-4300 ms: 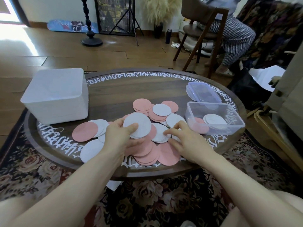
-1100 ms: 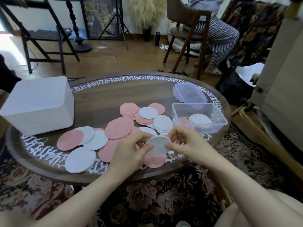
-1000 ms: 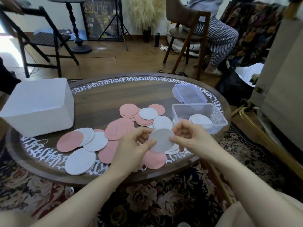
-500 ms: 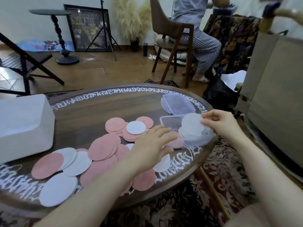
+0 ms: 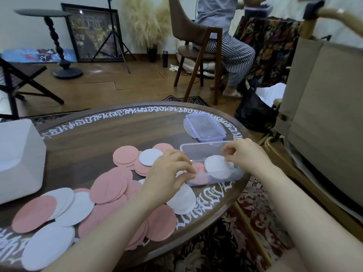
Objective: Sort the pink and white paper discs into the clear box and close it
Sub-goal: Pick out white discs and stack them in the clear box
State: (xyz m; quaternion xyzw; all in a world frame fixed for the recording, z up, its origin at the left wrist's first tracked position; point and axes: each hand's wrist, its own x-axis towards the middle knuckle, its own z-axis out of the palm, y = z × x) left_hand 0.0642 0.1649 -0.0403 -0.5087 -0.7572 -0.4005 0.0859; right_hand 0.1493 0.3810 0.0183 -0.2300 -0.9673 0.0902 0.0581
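Pink discs (image 5: pixel 109 185) and white discs (image 5: pixel 150 157) lie spread over the near half of the round wooden table (image 5: pixel 102 134). The clear box (image 5: pixel 198 150) stands open at the table's right edge with pink and white discs inside. My right hand (image 5: pixel 244 156) reaches over the box and pinches the upper edge of a tilted white disc (image 5: pixel 216 166) inside it. My left hand (image 5: pixel 169 173) hovers by the box's near left corner, fingers curled, pinching the edge of a white disc (image 5: pixel 182 196) from the pile. The box's lid (image 5: pixel 204 127) lies flat behind the box.
A white opaque bin (image 5: pixel 18 160) stands at the table's left edge. A person sits on a wooden chair (image 5: pixel 196 48) beyond the table. A canvas chair (image 5: pixel 322 114) is close on the right, a black folding chair (image 5: pixel 17 79) at far left.
My right hand carried the white disc from in front of me down into the clear box. My left hand let go of it, then curled on another white disc beside the box.
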